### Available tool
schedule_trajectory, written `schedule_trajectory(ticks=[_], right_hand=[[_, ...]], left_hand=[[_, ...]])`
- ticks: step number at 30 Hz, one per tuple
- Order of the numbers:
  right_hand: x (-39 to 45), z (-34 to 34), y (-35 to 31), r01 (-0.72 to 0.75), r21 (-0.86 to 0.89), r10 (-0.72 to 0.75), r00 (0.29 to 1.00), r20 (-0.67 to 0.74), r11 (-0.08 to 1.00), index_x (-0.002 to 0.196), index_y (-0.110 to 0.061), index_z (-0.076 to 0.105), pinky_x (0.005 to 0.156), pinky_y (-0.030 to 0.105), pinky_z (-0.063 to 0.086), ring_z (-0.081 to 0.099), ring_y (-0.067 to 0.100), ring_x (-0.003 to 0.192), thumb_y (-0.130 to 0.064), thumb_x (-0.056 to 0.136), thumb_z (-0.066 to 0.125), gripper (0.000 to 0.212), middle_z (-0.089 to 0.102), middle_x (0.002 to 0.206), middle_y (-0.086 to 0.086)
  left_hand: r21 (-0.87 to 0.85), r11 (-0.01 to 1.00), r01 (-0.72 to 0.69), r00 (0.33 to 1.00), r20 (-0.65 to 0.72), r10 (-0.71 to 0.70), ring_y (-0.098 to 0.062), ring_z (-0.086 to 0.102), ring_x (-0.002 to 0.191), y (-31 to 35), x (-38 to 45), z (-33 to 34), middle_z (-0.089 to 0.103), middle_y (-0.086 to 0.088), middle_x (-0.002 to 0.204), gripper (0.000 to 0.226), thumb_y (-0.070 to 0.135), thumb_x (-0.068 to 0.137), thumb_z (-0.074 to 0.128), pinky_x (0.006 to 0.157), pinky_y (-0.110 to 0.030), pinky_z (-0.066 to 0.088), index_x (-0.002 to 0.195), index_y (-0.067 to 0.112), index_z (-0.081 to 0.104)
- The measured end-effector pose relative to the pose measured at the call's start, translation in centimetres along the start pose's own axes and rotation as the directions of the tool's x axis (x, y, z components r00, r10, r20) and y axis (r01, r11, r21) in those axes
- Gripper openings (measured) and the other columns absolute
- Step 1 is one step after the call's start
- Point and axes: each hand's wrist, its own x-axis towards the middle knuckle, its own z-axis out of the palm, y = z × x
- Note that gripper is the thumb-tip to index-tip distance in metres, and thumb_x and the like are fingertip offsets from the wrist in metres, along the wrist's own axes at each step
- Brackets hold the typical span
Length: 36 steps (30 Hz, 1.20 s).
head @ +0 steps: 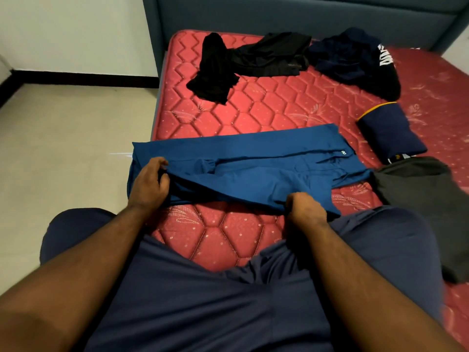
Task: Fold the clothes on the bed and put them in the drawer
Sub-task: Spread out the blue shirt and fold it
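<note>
A blue garment [253,163] lies spread lengthwise across the red quilted mattress [253,110] in front of me. My left hand [149,184] grips its left end, with cloth bunched between fingers and thumb. My right hand [304,209] pinches its near edge further right. A folded navy piece with a yellow trim [388,133] sits at the right. Beside it lies a dark grey garment [426,199]. At the back lie a black garment [215,67], a black striped one [274,54] and a navy one with white lettering [355,57], all unfolded.
I sit on the bed's near edge, my knees in navy shorts [203,301] at the bottom. A dark teal headboard [304,13] runs behind the mattress. Beige tiled floor [63,148] and a white wall are at the left. No drawer is in view.
</note>
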Motion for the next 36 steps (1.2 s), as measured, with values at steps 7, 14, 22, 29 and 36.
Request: schedule_trajectory(ticks=[7,14,22,29,36], right_hand=[[0.3,-0.2,0.4,0.002,-0.027,-0.001,1.0,0.018,1.0,0.106,-0.02,0.061,0.085,0.041,0.049,0.061,0.036,0.105,-0.014,0.087,0.051,0.023,0.059,0.117,0.013],[0.3,-0.3,0.3,-0.058,0.068,0.065,0.992,-0.109,0.996,0.105,-0.015,0.062,0.083,0.042,0.049,0.061,0.039,0.102,-0.011,0.087,0.051,0.022,0.059,0.115,0.016],[-0.5,-3.8,0.3,0.272,0.347,0.047,0.722,-0.69,0.898,0.11,-0.003,0.054,0.075,0.047,0.042,0.057,0.042,0.095,-0.006,0.093,0.048,0.019,0.061,0.103,0.024],[2.9,-7.2,1.6,0.232,0.027,-0.114,0.573,-0.812,0.972,0.097,-0.001,0.066,0.075,0.05,0.04,0.051,0.045,0.086,-0.002,0.081,0.052,0.021,0.056,0.091,0.027],[14.9,-12.4,0.5,-0.012,-0.169,-0.11,0.712,-0.694,0.986,0.102,-0.006,0.066,0.075,0.044,0.044,0.053,0.043,0.095,-0.005,0.086,0.051,0.022,0.059,0.102,0.024]], left_hand=[[0.065,0.994,-0.088,0.995,0.059,0.085,-0.03,0.062,0.09,-1.3,0.3,-0.4,0.064,-0.016,0.095,0.025,-0.011,0.078,0.063,0.084,-0.024,0.042,0.1,-0.001,0.069],[0.035,0.999,-0.026,0.997,0.075,0.023,-0.031,0.064,0.094,-1.7,0.0,-0.5,0.067,-0.016,0.099,0.02,-0.004,0.087,0.063,0.087,-0.031,0.046,0.105,0.001,0.07],[0.04,0.999,0.004,0.999,0.038,-0.006,-0.034,0.062,0.097,-1.2,0.2,-1.1,0.065,-0.018,0.105,0.027,-0.01,0.087,0.052,0.087,-0.037,0.046,0.109,-0.001,0.064],[0.154,0.98,-0.127,0.992,0.023,0.125,-0.038,0.061,0.08,-0.2,3.0,-1.3,0.068,-0.018,0.091,0.033,0.022,0.089,0.041,0.076,-0.044,0.044,0.099,0.001,0.065],[-0.023,0.998,0.055,0.98,0.191,-0.05,-0.026,0.054,0.071,2.4,11.6,1.4,0.058,-0.007,0.07,0.029,0.034,0.094,0.05,0.064,-0.036,0.039,0.076,0.011,0.054]])
